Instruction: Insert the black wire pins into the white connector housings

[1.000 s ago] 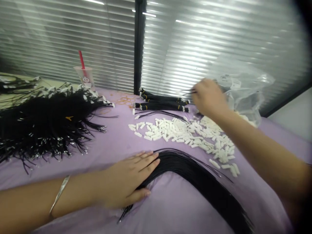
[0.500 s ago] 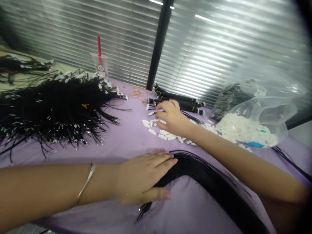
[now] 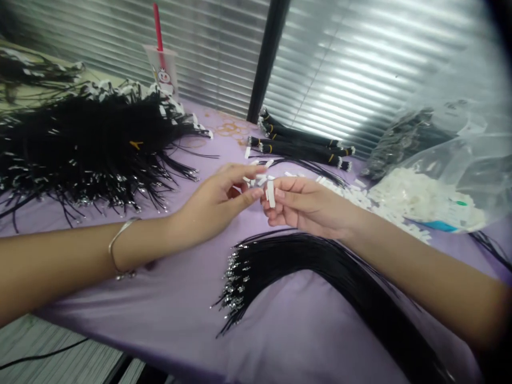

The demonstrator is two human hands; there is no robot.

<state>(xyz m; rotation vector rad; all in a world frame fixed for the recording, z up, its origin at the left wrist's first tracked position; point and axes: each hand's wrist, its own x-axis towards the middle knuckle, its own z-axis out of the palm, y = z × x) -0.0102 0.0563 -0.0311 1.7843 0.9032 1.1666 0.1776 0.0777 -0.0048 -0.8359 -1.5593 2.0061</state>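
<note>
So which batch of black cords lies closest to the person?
The long curved bunch, on the near side of the right hand, silvery tips fanned out. The big heap and the tied bundles by the blinds lie farther off.

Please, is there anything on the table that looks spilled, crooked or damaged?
Small white oblong pieces lie scattered on the purple cloth beside the clear plastic bag, perhaps spilled, perhaps left so deliberately. Thin orange rings lie strewn near the clear plastic cup. No damage is visible.
</note>
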